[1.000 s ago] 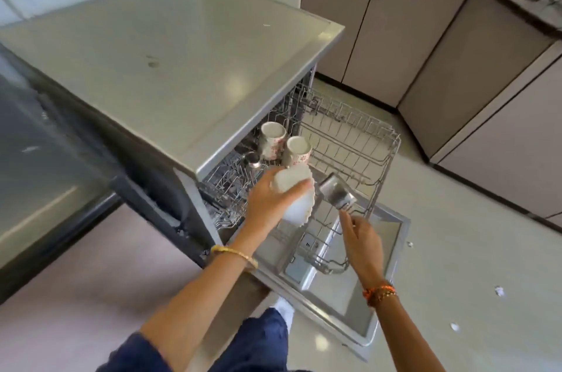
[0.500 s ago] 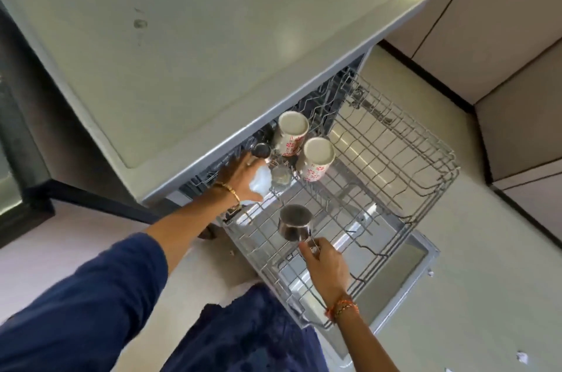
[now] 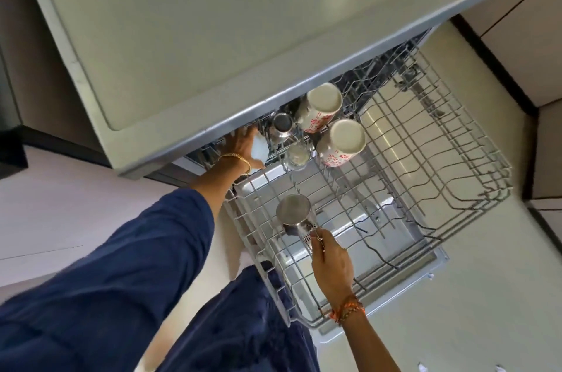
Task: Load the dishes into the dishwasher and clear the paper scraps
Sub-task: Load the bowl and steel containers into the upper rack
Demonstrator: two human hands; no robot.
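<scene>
Partly hidden, seemingly white bowl under left hand

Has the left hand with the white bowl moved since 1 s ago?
Yes. The left hand carried the white bowl from in front of the two floral mugs to the rack's back-left corner, under the dishwasher top.

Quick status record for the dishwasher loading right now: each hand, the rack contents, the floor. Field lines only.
left hand: holds white bowl at the rack's back left corner
right hand: fingers pinch handle of steel cup over the rack
upper rack: pulled out; two floral mugs upside down, small glass, steel tumbler
floor: paper scraps lying near the door
</scene>
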